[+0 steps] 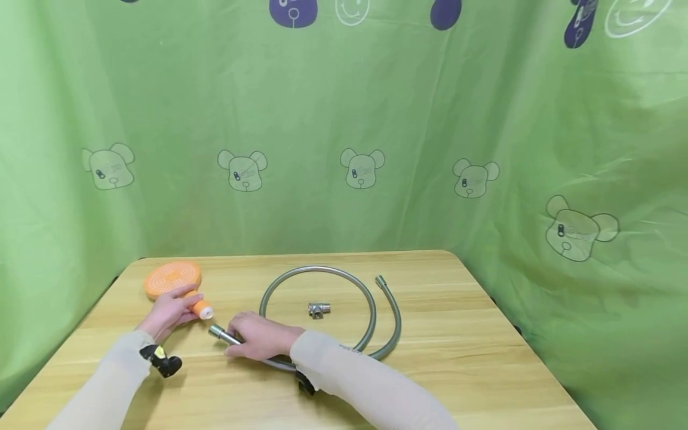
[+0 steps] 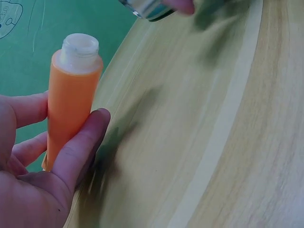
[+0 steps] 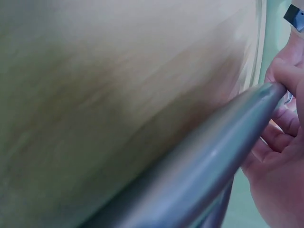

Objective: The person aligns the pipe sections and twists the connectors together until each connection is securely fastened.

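An orange shower head point(image 1: 173, 278) is at the table's left, its round face up. My left hand point(image 1: 171, 310) grips its handle, fingers and thumb around it in the left wrist view. The handle's white threaded end point(image 2: 80, 50) sticks out free. Close by on the right, my right hand point(image 1: 263, 335) holds the grey shower hose point(image 1: 318, 269) just behind its metal end nut point(image 1: 217, 331). That nut points at the white thread with a small gap between them. In the right wrist view the hose point(image 3: 199, 161) runs between thumb and fingers.
The hose loops across the middle of the wooden table point(image 1: 457, 370), its other end nut point(image 1: 380, 280) lying at the back right. Inside the loop lies a small metal tee valve point(image 1: 319, 309). A green curtain point(image 1: 344, 119) surrounds the table's back and sides.
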`<state>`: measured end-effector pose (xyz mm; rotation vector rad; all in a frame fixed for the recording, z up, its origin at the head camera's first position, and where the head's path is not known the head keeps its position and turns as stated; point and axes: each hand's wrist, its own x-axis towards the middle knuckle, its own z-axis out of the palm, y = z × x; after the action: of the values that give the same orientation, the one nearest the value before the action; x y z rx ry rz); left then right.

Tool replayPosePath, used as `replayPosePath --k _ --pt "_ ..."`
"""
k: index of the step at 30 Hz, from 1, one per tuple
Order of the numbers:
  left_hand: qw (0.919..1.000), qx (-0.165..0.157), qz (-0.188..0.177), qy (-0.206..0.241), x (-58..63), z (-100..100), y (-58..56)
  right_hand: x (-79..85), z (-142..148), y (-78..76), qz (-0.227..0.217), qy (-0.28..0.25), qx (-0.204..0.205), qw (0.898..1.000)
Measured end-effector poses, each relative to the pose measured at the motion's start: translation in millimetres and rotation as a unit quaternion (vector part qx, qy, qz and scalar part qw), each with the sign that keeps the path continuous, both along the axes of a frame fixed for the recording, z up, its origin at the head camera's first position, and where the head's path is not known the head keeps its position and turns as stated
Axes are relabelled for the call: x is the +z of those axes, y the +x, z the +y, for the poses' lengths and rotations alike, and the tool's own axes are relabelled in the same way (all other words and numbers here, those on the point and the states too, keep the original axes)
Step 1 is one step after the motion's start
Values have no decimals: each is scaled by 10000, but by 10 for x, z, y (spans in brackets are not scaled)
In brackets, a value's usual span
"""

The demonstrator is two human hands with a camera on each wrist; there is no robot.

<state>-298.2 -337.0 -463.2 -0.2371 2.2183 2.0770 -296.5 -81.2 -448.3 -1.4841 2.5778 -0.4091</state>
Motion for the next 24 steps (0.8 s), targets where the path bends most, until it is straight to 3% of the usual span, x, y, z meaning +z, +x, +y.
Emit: replayPosePath --k 16,24 --pt "9996 232 104 98 66 -6 41 46 -24 100 -525 -308 -213 9979" --pt "9991 405 114 12 158 -3 85 88 -32 108 -981 -495 -596 9922"
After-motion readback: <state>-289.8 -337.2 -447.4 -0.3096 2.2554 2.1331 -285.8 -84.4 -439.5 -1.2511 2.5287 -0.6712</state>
